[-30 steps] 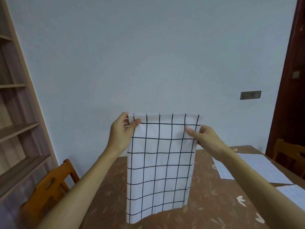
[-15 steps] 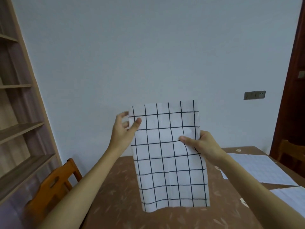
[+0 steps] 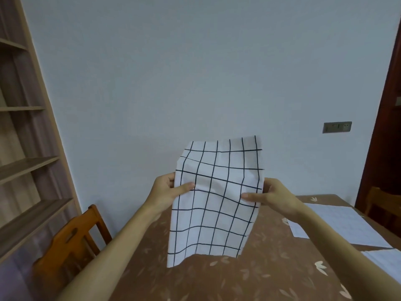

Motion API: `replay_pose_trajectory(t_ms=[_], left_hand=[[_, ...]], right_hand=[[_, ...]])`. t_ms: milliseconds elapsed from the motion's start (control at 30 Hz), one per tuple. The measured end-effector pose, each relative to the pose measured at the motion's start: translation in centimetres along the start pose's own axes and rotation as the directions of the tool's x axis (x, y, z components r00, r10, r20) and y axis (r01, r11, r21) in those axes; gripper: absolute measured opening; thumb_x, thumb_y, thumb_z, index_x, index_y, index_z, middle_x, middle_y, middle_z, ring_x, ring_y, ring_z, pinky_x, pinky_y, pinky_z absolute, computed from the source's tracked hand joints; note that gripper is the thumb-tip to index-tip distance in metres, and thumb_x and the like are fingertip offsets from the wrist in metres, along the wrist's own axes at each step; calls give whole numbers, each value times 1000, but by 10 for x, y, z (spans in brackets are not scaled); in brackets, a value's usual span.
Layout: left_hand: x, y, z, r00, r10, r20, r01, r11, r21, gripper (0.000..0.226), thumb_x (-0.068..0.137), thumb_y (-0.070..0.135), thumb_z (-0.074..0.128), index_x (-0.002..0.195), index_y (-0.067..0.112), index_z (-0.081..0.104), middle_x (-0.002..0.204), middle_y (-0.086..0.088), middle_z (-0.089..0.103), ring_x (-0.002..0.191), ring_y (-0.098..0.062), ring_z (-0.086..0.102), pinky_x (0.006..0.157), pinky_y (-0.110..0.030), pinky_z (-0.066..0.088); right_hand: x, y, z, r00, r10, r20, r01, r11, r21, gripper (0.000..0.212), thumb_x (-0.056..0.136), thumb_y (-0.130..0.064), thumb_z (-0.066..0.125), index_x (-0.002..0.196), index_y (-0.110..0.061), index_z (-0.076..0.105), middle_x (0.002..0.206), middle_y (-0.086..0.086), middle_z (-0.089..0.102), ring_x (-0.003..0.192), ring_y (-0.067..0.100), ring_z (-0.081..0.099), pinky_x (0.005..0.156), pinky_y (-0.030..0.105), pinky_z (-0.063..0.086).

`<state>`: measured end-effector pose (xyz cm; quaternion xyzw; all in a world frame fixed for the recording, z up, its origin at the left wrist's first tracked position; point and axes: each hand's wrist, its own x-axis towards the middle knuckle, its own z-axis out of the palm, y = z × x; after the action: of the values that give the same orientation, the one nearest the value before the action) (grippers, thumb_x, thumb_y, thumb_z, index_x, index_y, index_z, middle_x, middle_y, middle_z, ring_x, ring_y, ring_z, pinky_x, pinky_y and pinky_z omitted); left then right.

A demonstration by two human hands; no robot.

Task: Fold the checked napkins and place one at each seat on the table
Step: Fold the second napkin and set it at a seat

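Head camera, looking forward and down: a checked napkin (image 3: 217, 198) is held up in the air over the near part of the table (image 3: 249, 276), its lower edge hanging just above the brown leaf-patterned top. The left hand (image 3: 168, 192) pinches the cloth's left edge about halfway up, thumb in front and fingers behind. The right hand (image 3: 274, 196) pinches the right edge at the same height, thumb lying across the front. Above the two grips the upper part of the cloth stands free and leans slightly, with a soft crease between the hands.

Judged from this, the napkin looks already doubled lengthwise into a tall strip, and the hands, placed mid-height, seem set for a cross fold; that fold is not yet made. Nothing has been laid at the seat marked by the wooden chair (image 3: 71, 240) at the table's left side. Toward the table's right end lie two pale checked cloths (image 3: 338, 224), flat and wide; whether they are spare napkins awaiting folding or ones already set out cannot be told. Another chair (image 3: 384, 203) shows at the table's far right. Most of the task appears to remain.
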<state>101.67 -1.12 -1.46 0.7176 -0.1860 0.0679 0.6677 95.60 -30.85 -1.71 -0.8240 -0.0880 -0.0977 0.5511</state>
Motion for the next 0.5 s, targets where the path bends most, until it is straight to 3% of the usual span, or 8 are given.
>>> replay_pose_trajectory(t_ms=[33,100,200,233,300,367,433,500], left_hand=[[0,1,-1,1000,2,-4,-2,1000,1,18,82,5,78,100,9,75,97,-6,80,93,-23,76,82,-31,61],[0,1,-3,1000,0,3,0,1000,1,21,83,7,78,104,9,75,100,-6,79,96,-23,76,86,-34,60],[-1,1,-3,1000,-2,19,2,1000,-8,28,83,10,78,110,12,72,105,-5,78,100,-22,75,89,-36,58],[-2,2,-3,1000,1,13,-1,1000,-12,28,84,11,78,111,12,72,106,-4,78,100,-22,75,89,-36,58],[-3,2,-1,999,21,-28,-22,999,-30,26,84,11,78,109,13,72,104,-2,79,98,-21,75,87,-34,60],[-5,2,3,995,42,-88,-47,997,-61,22,85,9,77,106,13,72,100,-2,79,94,-19,76,83,-31,61],[-5,1,7,991,47,-123,-58,995,-80,20,85,9,77,104,12,73,98,-2,80,92,-19,76,82,-31,61],[-6,2,11,990,51,-131,-61,995,-77,18,85,10,77,102,14,73,96,0,80,91,-18,76,82,-31,61]], right_hand=[[0,0,-1,1000,4,9,-4,1000,-4,53,66,-46,91,102,-12,71,104,18,75,101,39,70,94,55,55],[-1,-3,-2,1000,-15,22,14,999,36,60,70,-39,90,120,-18,63,107,11,76,100,31,73,95,54,56],[1,-4,-3,996,-58,-64,65,992,110,73,83,-24,81,141,-34,38,73,-7,75,72,9,73,77,25,60],[0,-6,-2,991,-68,-113,83,988,133,79,86,-22,78,146,-38,30,60,-9,66,63,6,67,75,22,57],[-1,-6,-2,982,-93,-165,122,977,176,84,89,-25,74,154,-41,23,55,-10,48,62,7,57,89,30,55],[-5,-10,-3,986,-122,-117,141,976,169,80,90,-24,73,152,-45,27,56,-13,43,62,4,53,87,24,50],[-9,-14,0,987,-156,-25,158,985,72,70,85,-22,78,143,-43,44,60,-17,55,63,1,57,78,16,47],[-8,-13,5,989,-143,-19,143,990,-8,59,79,-19,84,131,-33,61,92,-17,74,87,1,69,89,24,55]])
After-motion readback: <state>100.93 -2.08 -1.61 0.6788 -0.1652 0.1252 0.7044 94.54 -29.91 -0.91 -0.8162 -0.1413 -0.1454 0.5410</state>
